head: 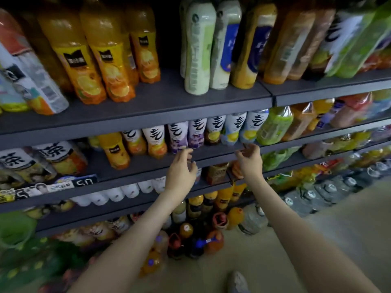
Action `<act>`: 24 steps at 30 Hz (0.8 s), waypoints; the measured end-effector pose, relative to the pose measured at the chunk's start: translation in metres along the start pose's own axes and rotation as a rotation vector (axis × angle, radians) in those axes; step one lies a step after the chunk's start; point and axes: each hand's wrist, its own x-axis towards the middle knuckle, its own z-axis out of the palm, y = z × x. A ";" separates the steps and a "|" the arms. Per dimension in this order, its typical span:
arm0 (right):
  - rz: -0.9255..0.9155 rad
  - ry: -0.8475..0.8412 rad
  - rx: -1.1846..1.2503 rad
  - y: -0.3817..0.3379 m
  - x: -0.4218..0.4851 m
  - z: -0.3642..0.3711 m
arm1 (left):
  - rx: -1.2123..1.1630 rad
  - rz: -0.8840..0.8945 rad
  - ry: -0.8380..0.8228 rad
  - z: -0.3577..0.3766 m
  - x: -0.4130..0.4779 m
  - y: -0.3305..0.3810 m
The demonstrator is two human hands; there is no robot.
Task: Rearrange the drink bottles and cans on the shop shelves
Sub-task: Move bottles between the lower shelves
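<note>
White-labelled bottles [215, 129] with a black brush character like "气" line the middle shelf [148, 163] at frame centre. Just below them, the left hand [182, 168] and right hand [249, 160] hover with loosely curled fingers, gripping nothing. At lower left, a price tag [84, 182] shows the digits 5 and 0.

A dark grey metal upper shelf [160, 102] is carrying orange juice bottles with yellow labels [84, 66] at its left, tall pale green and white bottles [198, 49] in the middle and amber bottles [283, 45] further right. The dark grey lower shelf [211, 154] beneath it is holding a row of white-labelled bottles with black brush characters [215, 130], and a lone orange bottle [115, 151] is standing at the row's left end. A cluster of orange and dark bottles [190, 240] is standing on the beige floor [317, 240].
</note>
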 end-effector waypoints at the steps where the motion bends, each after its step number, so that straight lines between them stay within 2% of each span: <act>1: -0.003 -0.022 -0.014 0.008 0.016 -0.010 | -0.014 -0.024 0.018 0.017 0.006 0.011; 4: -0.014 -0.108 -0.035 0.028 0.062 -0.031 | -0.054 -0.086 0.055 0.067 0.018 0.038; 6: -0.091 -0.150 -0.041 0.035 0.088 -0.032 | -0.059 -0.118 0.098 0.091 0.023 0.044; 9: -0.205 -0.152 -0.019 0.042 0.114 -0.020 | -0.020 -0.156 0.245 0.106 0.029 0.036; 13: -0.257 0.042 -0.050 0.051 0.129 0.003 | -0.005 -0.146 0.411 0.114 0.042 0.023; 15: -0.316 0.191 -0.097 0.052 0.134 0.011 | -0.002 -0.118 0.455 0.123 0.052 0.018; 18: -0.373 0.358 -0.042 0.050 0.144 0.017 | -0.009 -0.064 0.498 0.139 0.066 0.014; 24: -0.340 0.377 0.163 0.059 0.163 0.032 | -0.012 0.030 0.616 0.169 0.092 0.006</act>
